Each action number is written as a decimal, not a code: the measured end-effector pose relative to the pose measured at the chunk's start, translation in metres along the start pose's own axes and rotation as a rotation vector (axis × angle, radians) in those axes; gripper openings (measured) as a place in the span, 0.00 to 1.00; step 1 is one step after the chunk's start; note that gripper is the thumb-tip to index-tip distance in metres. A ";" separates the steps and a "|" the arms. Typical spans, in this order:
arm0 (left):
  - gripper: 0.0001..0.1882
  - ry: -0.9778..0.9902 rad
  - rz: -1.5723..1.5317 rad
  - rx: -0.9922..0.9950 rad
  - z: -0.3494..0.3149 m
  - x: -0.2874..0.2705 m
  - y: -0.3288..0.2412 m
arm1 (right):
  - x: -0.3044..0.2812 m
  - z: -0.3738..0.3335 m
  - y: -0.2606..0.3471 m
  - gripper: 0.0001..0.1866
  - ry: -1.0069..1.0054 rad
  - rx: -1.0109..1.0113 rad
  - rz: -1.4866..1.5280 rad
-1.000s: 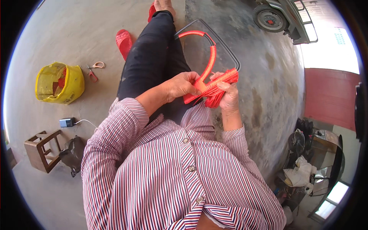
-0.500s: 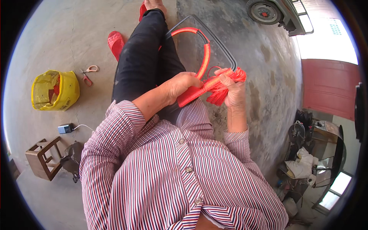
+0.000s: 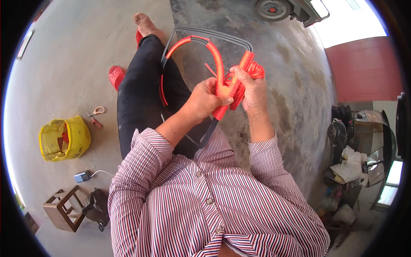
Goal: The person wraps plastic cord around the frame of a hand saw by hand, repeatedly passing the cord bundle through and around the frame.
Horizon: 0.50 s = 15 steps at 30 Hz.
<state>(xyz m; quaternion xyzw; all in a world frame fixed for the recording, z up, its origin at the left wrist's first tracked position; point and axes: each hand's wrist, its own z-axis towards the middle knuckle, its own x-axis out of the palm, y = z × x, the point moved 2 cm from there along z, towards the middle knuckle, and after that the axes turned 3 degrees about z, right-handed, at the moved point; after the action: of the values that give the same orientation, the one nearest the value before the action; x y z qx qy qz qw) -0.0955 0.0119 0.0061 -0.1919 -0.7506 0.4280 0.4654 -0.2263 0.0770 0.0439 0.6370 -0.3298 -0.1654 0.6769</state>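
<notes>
A dark rod frame (image 3: 197, 29) with rounded corners rests over my lap, a curved loop (image 3: 217, 55) set inside it. Red-orange cord wraps most of the loop and the straight bar (image 3: 244, 61) on the right side. My left hand (image 3: 206, 101) is closed around the wrapped part where loop and bar meet, thumb pressed on top. Beside it, my right hand (image 3: 254, 91) is closed on a hank of red cord (image 3: 255, 70) against the bar, thumb along the wrapping. A short cord end (image 3: 209, 68) sticks out near my left fingers.
On the floor to the left lie scissors (image 3: 96, 115), a yellow bag (image 3: 81, 139) with red material inside, a small charger-like box (image 3: 82, 176) with a white cable and a wooden stool (image 3: 64, 210). A vehicle wheel (image 3: 272, 9) stands far right; cluttered items (image 3: 349, 165) sit at right.
The frame has turned and moved up, its bar now more upright. My left hand has shifted onto the joint with its thumb on top. The cord hank is more bunched in my right hand.
</notes>
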 end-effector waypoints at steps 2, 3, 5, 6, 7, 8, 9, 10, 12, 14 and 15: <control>0.19 -0.024 0.017 -0.025 -0.002 0.003 0.006 | -0.005 -0.006 -0.008 0.05 -0.018 -0.002 -0.001; 0.19 -0.060 0.031 -0.050 -0.003 0.004 0.008 | -0.007 -0.008 -0.011 0.05 -0.026 0.005 0.000; 0.19 -0.070 0.037 -0.052 0.000 0.005 0.013 | -0.008 -0.012 -0.014 0.05 -0.015 0.001 -0.005; 0.19 -0.069 0.028 -0.058 0.002 0.003 0.015 | -0.007 -0.015 -0.017 0.05 -0.045 -0.003 -0.002; 0.19 -0.068 0.019 -0.062 0.003 0.002 0.017 | -0.006 -0.018 -0.020 0.05 -0.073 -0.007 0.001; 0.19 -0.065 0.022 -0.062 0.004 0.001 0.019 | -0.007 -0.021 -0.023 0.05 -0.076 -0.010 0.002; 0.19 -0.059 0.051 -0.061 0.005 0.000 0.021 | -0.008 -0.024 -0.025 0.05 -0.084 -0.007 0.005; 0.19 -0.053 0.081 -0.058 0.004 0.000 0.023 | -0.010 -0.026 -0.027 0.06 -0.093 -0.005 0.007; 0.19 -0.059 0.108 -0.071 0.001 0.000 0.028 | -0.016 -0.028 -0.030 0.06 -0.075 0.003 0.013; 0.20 -0.075 0.106 -0.085 -0.005 0.002 0.027 | -0.018 -0.025 -0.025 0.06 -0.054 0.015 0.019; 0.20 -0.075 0.111 -0.084 -0.005 0.003 0.027 | -0.016 -0.021 -0.018 0.07 -0.074 0.053 0.140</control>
<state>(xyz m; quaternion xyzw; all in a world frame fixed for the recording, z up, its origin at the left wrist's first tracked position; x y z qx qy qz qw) -0.0955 0.0309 -0.0137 -0.2363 -0.7732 0.4279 0.4040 -0.2206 0.1009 0.0228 0.6235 -0.4023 -0.1324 0.6572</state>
